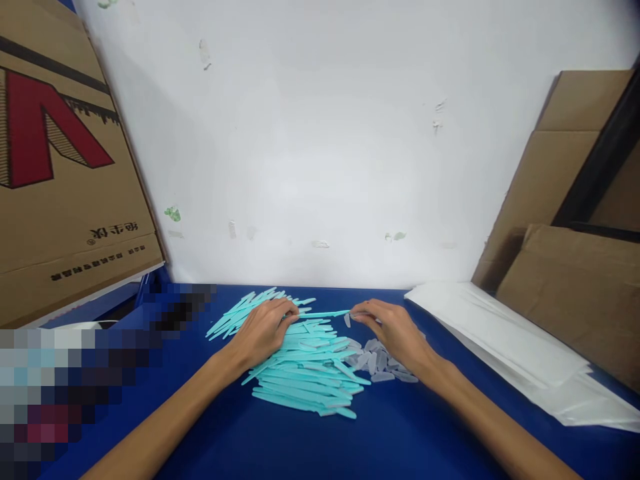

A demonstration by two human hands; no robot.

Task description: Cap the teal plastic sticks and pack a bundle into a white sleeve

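I see a turquoise stick [324, 314] pinched at both ends — left hand [266, 327] on one, right hand [393, 328] on the other.

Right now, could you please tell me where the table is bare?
Bare table: between the forearms, nearer than the turquoise sticks and grey pieces; also between right forearm and white sheets. Crowded: where those piles meet.

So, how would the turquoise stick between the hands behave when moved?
The turquoise stick is probably fairly stiff: it runs straight from left hand to right hand. It looks thin, so likely light. Rolling seems unlikely, as similar sticks look flat.
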